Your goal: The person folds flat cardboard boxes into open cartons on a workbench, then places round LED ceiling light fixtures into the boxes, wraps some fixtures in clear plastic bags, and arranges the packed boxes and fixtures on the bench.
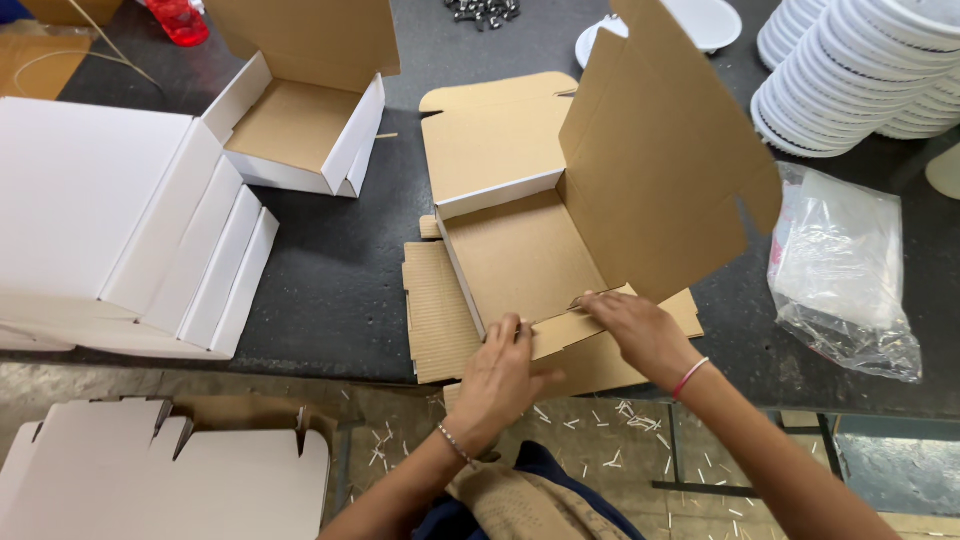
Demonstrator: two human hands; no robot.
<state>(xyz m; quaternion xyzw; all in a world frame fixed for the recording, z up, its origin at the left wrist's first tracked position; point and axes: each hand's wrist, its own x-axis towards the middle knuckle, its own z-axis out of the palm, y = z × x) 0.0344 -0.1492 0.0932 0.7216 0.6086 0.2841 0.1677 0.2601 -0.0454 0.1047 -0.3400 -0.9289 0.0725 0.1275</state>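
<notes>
Head view, looking down at my bench. Several items are cut off: the stack of white bowls (860, 75) runs out of frame at the top right, the flat white cartons (110, 215) run out at the left, and the red object (180, 20) at the top edge is too cropped to identify. The small dark metal pieces (483, 10) at the top are too small to make out. The raised flap hides part of the white plate (705, 22) behind it.

The half-folded cardboard box (520, 255) lies on the dark table (340, 270) directly in front of me, its large flap standing tilted up on the right.

My left hand (500, 375) is curled, fingers closed over the near edge of the box; my right hand (640, 330) presses fingers-down on the near flap, thumb side hidden. Both hands are close together, just apart.

A finished open box (300, 125) stands further back; a clear plastic bag (845, 270) lies at the right.
</notes>
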